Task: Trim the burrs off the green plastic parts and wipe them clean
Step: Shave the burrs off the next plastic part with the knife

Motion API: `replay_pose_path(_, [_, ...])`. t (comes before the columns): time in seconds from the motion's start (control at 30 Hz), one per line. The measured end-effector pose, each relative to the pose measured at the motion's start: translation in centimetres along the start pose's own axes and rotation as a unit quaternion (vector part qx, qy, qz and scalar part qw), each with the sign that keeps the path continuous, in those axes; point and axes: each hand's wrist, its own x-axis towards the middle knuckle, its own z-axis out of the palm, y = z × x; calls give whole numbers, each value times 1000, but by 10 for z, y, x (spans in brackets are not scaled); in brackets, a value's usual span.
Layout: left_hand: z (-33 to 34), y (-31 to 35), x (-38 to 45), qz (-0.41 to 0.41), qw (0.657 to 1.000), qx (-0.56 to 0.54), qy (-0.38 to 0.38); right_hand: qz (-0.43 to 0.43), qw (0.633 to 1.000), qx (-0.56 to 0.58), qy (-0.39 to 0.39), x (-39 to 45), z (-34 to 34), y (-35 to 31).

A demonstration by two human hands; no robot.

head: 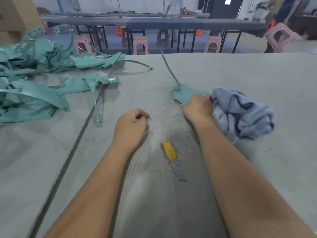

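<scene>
Green plastic part (184, 95), a flat piece with a long thin strip rising from its far end, lies on the grey-covered table (257, 69) at about one o'clock from the person. The right hand (197, 108) lies on its near edge, fingers bent over the plastic, apparently pinning or gripping it; whether it also has hold of the blue cloth (243, 114) touching its right side cannot be told. That cloth sits close, likely ready for wiping. The left hand (131, 125) rests loosely curled on the table at twelve o'clock, holding nothing. Between the forearms lies the yellow-handled knife (173, 159), blade out, among pale shavings, so trimming looks done for this piece. More green parts (34, 79) are heaped at ten o'clock, presumably awaiting work.
</scene>
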Motion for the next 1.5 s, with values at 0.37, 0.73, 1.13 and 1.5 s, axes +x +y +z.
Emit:
replay_pose_path(0.37, [-7,7,-2,-4,996,-72,55,-98,949,222,199,-17,-66,-16])
replay_pose_path(0.73, [-14,4,-3,-65,952,-297,40,-130,986,97,-35,-75,-55,-20])
replay_pose_path(1.13, [-7,-7,11,-81,961,-259,51,-256,913,-100,-302,-101,-72,-43])
replay_pose_path(1.5, [-5,-13,10,-84,970,-224,33,-152,927,328,-105,-85,-62,-24])
